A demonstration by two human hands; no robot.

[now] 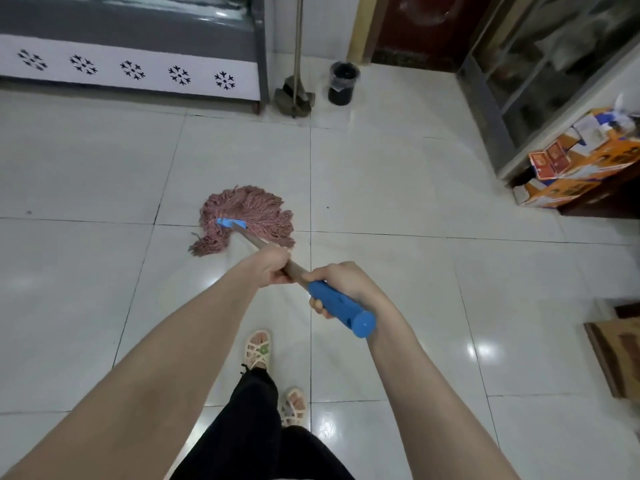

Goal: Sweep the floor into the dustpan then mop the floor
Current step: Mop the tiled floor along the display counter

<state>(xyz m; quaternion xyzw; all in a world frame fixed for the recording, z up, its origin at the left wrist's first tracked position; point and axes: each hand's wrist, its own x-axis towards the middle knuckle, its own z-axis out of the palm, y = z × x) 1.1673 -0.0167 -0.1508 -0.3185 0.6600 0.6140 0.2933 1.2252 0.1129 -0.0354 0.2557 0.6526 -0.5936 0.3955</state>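
Pink string mop head [247, 213] spread on white tiled floor [398, 188] at frame centre, shaft [251, 241] clasped by left hand [272, 268], blue plastic end grip [341, 310] wrapped by right hand [341, 282], what may be a grey dustpan [294, 98] parked upper centre

Pretty simple getup: black trousers [249, 420] with a raggedy, frayed hem at the ankle, and cream cut-out sandals, the strappy lattice kind. The left sandal [258, 348] has a little green flower-ish bit on top, and the right sandal [293, 408] has the same lattice. The left forearm [156, 358], right forearm [426, 393], left hand [273, 268] and right hand [341, 282] are all bare.
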